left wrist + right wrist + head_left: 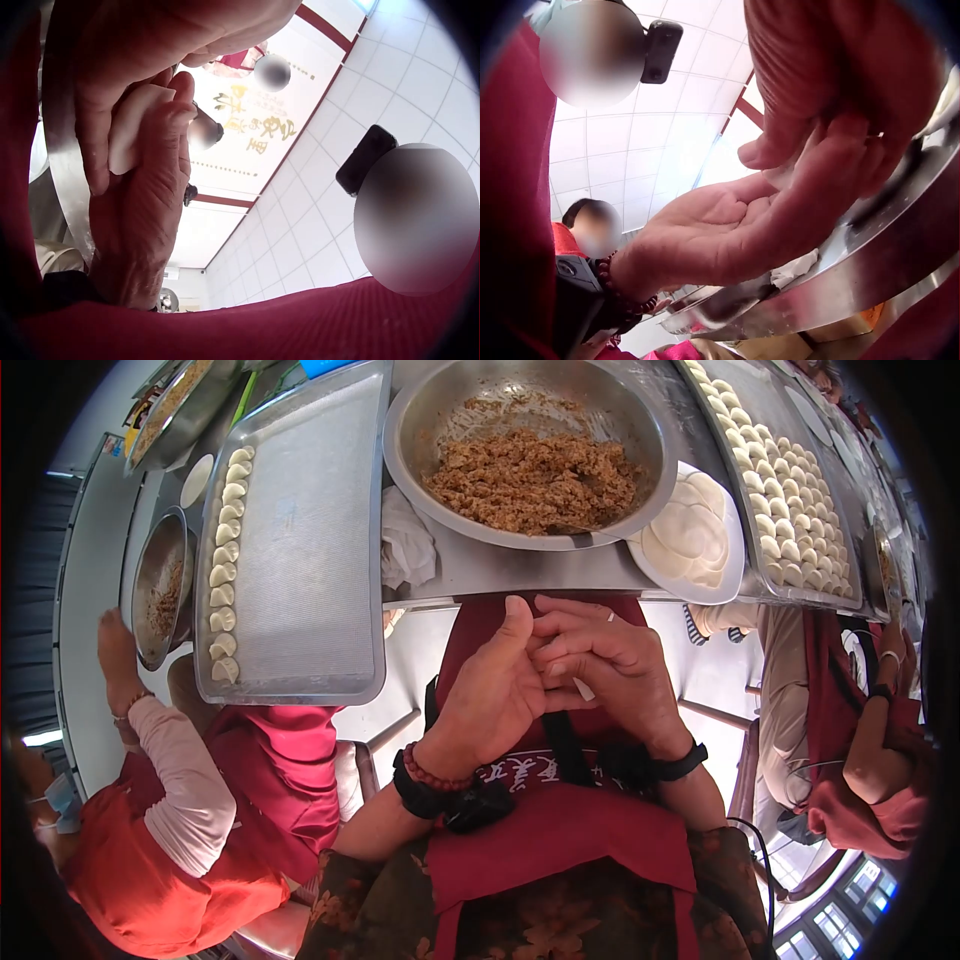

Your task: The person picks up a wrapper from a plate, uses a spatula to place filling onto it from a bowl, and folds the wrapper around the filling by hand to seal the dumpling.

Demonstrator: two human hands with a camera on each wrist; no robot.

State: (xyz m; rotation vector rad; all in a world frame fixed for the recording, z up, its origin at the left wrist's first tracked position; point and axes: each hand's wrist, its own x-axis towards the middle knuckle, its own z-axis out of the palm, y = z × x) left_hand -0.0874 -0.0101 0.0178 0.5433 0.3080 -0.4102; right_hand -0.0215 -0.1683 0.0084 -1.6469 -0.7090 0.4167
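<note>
Both hands meet above the lap at the table's front edge, around a white folded dumpling [135, 131]. My left hand [490, 695] has its thumb raised, and its fingers curl against the dough from beneath. My right hand [630, 670] comes from the other side and pinches the dough with thumb and fingers. Only a small white bit of the dumpling shows between the fingers in the head view; in the right wrist view the hands hide most of it. A steel bowl of brown minced filling [535, 480] stands just beyond, beside a plate of round dough wrappers [685, 540].
At the left, a metal tray [300, 560] bears one column of dumplings [223, 570]. Another tray, full of dumplings [790, 510], lies at the right. A crumpled white cloth [404, 540] sits by the bowl. People in red aprons [190, 850] are seated on both sides.
</note>
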